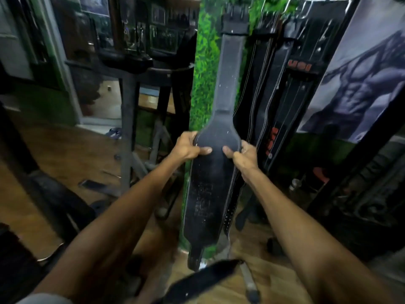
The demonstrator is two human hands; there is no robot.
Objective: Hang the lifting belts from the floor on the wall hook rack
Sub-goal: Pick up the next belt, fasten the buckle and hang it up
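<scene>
Down low, another black belt (203, 279) lies over the wooden floor (65, 150). Both hands, the left hand (188, 148) and right hand (243, 155), pinch the edges of a hanging black lifting belt (219, 137). More belts (276, 102) hang beside it on the green wall (203, 73).

Gym, lifting belts (271, 88) hung on wall, bodybuilder poster (359, 80), weight bench frame (129, 119)

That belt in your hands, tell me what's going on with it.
A person grips the wide black lifting belt at both edges, left hand and right hand, thumbs pressed on its face. The belt hangs upright against the green wall, its top up by the rack. Other belts already hang beside it, and another dark belt lies lower down, near the camera.
</scene>
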